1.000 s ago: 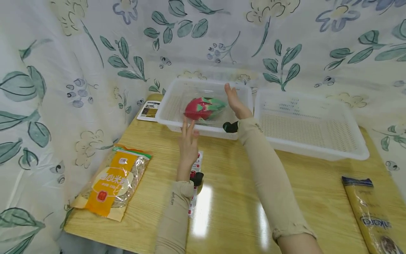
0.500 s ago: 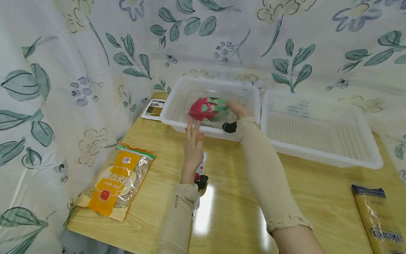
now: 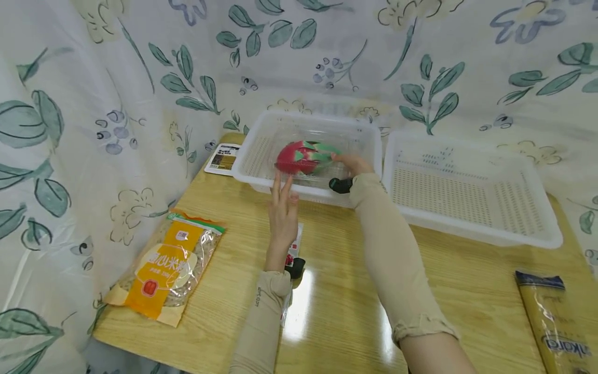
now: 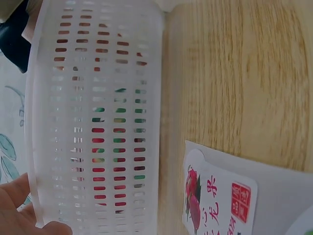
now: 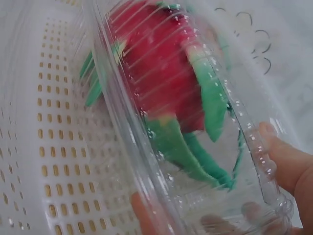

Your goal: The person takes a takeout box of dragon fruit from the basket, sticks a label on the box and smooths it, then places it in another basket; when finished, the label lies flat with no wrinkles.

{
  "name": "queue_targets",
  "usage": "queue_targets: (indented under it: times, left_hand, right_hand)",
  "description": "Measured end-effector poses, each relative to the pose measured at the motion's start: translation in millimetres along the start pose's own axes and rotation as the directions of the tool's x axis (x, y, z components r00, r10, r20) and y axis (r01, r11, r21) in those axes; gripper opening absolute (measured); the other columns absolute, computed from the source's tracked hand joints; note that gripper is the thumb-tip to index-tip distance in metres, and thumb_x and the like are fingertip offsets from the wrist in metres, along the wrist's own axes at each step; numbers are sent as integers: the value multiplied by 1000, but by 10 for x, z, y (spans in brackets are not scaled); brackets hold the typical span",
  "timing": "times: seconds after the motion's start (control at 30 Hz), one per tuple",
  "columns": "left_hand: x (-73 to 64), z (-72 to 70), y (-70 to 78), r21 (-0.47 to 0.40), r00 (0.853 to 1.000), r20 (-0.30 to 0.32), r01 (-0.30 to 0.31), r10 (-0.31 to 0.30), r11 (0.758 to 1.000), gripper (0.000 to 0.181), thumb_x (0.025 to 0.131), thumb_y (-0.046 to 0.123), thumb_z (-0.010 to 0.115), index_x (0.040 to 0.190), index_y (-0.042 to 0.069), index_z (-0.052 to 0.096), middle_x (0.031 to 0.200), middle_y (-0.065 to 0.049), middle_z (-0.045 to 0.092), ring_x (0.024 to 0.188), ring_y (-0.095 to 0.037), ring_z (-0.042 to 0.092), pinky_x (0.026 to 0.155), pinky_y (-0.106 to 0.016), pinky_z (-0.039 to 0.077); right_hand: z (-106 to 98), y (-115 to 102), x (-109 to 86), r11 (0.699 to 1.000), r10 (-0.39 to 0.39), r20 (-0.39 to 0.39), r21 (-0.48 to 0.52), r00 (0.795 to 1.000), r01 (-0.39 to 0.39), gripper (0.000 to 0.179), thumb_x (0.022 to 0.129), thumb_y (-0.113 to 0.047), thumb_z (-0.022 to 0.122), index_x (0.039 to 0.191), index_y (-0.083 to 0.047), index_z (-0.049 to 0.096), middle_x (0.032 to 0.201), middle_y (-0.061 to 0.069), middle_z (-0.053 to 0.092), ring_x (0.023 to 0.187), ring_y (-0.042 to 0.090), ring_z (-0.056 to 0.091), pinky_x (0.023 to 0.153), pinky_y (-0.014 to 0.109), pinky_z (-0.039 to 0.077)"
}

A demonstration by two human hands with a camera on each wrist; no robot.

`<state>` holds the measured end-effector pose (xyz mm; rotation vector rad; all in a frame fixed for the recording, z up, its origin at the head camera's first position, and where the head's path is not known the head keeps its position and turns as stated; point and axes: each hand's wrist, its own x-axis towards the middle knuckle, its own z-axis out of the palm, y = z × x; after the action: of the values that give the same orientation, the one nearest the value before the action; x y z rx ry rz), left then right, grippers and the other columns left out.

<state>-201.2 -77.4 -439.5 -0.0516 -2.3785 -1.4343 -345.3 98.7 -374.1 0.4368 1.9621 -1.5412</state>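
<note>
Inside the basket (image 3: pixel 322 195), toward its right half, the person's right hand (image 3: pixel 356 163) gripped one end of the clear box (image 5: pixel 129 142), with fingers on both of its long sides, and the dragon fruit (image 3: pixel 306 157) lay within that box. Whether the box touched the basket's floor could not be told. The left hand (image 3: pixel 283 223) rested at the basket's near rim, its fingers straight over the edge and holding nothing. On the counter (image 3: pixel 350 291), a label (image 4: pixel 220 196) lay in front of the basket, partly under the left wrist; an orange bag (image 3: pixel 173 265) lay in front and to the left, a flat pack (image 3: pixel 221 159) just beyond the basket's left end, a second basket (image 3: pixel 458 182) just right of it, and a gold packet (image 3: pixel 553 322) well to the right and in front. The likeliest trouble was a slip, since the plastic looked smooth and thin and the grip took only one end: if raised, the far end could sag and the fruit slide toward it. Squeezing too hard might flex the walls and spring the box open. A box swung wide could also catch the basket's wall and drag it, because the left fingers seemed to steady the rim only lightly.
</note>
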Motion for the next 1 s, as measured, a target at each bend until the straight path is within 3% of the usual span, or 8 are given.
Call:
queue_targets:
  times: [0.07, 0.27, 0.47, 0.63, 0.8, 0.87, 0.97, 1.0]
  left_hand:
    - [-11, 1, 3, -8, 1000, 2, 7, -7, 1000, 106, 83, 81, 3, 148, 6, 38, 164, -10, 12, 147, -46, 11, 111, -74, 4]
    - [-44, 3, 18, -26, 999, 20, 26, -25, 999, 108, 80, 82, 4, 148, 5, 39, 163, -11, 14, 146, -50, 10, 113, -73, 6]
    - [-7, -68, 63, -50, 996, 70, 53, -49, 997, 106, 81, 82, 9, 149, 4, 35, 163, -14, 12, 146, -47, 13, 114, -69, 16]
    - [55, -158, 149, -71, 995, 82, 57, -52, 996, 106, 82, 83, 13, 152, 5, 28, 164, -13, 10, 148, -40, 16, 115, -63, 22]
    - [71, -282, 276, -40, 995, 36, 99, -98, 994, 108, 79, 85, 11, 156, 10, 17, 165, -11, 6, 150, -35, 14, 116, -61, 23]
    - [76, -346, 325, 8, 993, 0, 121, -121, 993, 105, 80, 84, 10, 156, 12, 15, 165, -9, 6, 149, -35, 16, 111, -62, 30]
    - [91, -436, 381, 83, 991, -38, 127, -125, 988, 105, 79, 84, 7, 157, 13, 13, 165, -7, 7, 148, -37, 20, 94, -61, 46]
    - [95, -459, 396, 102, 993, -42, 113, -109, 988, 105, 79, 84, 6, 157, 13, 13, 165, -7, 8, 148, -37, 21, 97, -60, 45]
  right_hand:
    - [0, 2, -13, 1000, 0, -7, 29, 1000, 0, 78, 97, -43, 54, 156, -12, 14, 164, 12, 10, 151, 35, 10, 123, 46, 13]
    - [4, 27, -104, 982, -33, -53, 186, 998, 43, 73, 98, -35, 55, 156, -11, 17, 162, 14, 18, 147, 31, 27, 117, 43, 33]
    - [6, 23, -220, 961, -75, -37, 265, 996, 83, 62, 100, -30, 51, 154, -13, 25, 163, 15, 12, 148, 29, 23, 110, 42, 40]
    - [-15, -19, -306, 919, -82, -41, 383, 996, 92, 64, 99, -30, 54, 155, -19, 24, 164, 9, 10, 141, 38, 34, 108, 40, 45]
    - [-40, -30, -473, 877, -150, -85, 448, 985, 172, 70, 97, -27, 57, 156, -21, 19, 163, 4, 15, 139, 45, 33, 92, 41, 56]
    - [-48, -20, -551, 871, -191, -83, 445, 978, 208, 72, 97, -27, 58, 156, -21, 17, 162, 4, 16, 140, 47, 31, 85, 40, 59]
    - [-72, 12, -688, 867, -260, -69, 422, 963, 264, 76, 96, -29, 58, 157, -22, 13, 162, 6, 19, 141, 47, 30, 89, 43, 57]
    - [-90, 28, -733, 866, -284, -63, 411, 957, 284, 76, 96, -30, 58, 157, -22, 14, 161, 7, 19, 141, 46, 30, 89, 41, 57]
